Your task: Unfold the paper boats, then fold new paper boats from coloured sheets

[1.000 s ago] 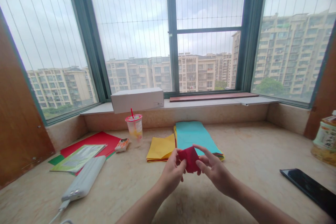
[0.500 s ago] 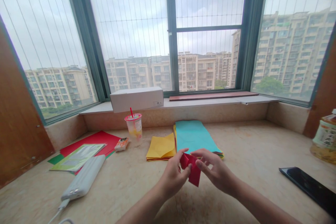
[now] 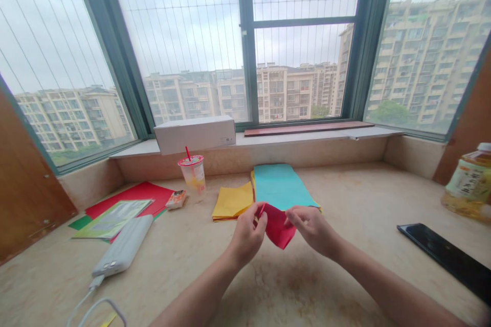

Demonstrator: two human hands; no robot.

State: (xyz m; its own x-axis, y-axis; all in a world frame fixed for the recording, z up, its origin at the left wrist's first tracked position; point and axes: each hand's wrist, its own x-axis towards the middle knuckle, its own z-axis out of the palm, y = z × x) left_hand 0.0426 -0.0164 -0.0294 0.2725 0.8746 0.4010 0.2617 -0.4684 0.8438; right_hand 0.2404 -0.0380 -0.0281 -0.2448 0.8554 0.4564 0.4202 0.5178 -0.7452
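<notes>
Just before the teal paper stack [image 3: 282,186], the left hand [image 3: 247,235] and right hand [image 3: 312,230] pinch a folded red paper [image 3: 278,227] between them, its long axis slanting down toward the right hand.

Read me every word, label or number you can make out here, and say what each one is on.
Nothing here can be read for certain.
Plastic drink bottle: dark characters on its label, too blurred to read.
White cardboard box: small label at its lower right corner, too small to read.
Small packet beside the cup: print too small to read.
Green-and-white sheet on the red paper: print too blurred to read.
</notes>
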